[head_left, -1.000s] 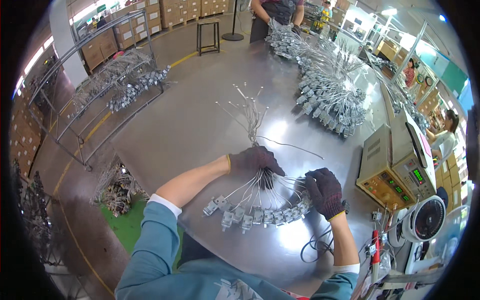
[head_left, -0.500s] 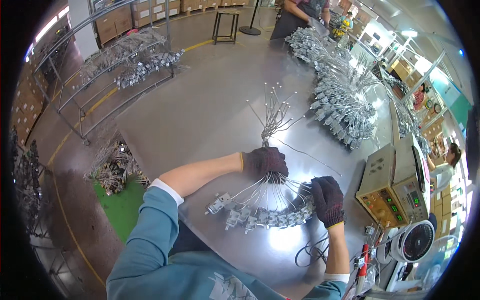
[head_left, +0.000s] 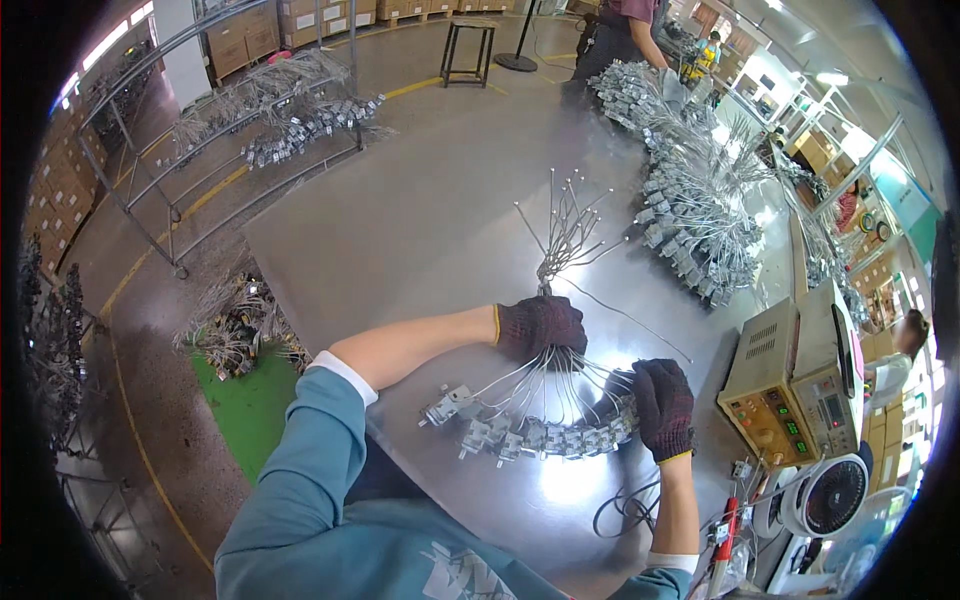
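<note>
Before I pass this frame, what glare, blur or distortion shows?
Head view: strong glare whitens the table just below the silver blocks; head view: fisheye curvature bows the metal rack at upper left; head view: the person at far right is blurred, the hands sharper.

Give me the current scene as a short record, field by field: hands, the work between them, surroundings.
Left hand: gloved, closed around the cable bundle
Right hand: gloved, at the right end of the connector row; exact grip hidden
Cable bundle: ends fan out beyond the left hand; one long wire strays right
Connector row: metal pieces, curved, nearer the person
Table: grey, glossy
Far right: large cable pile, another person beside it
Near right: boxy instrument, fan
</note>
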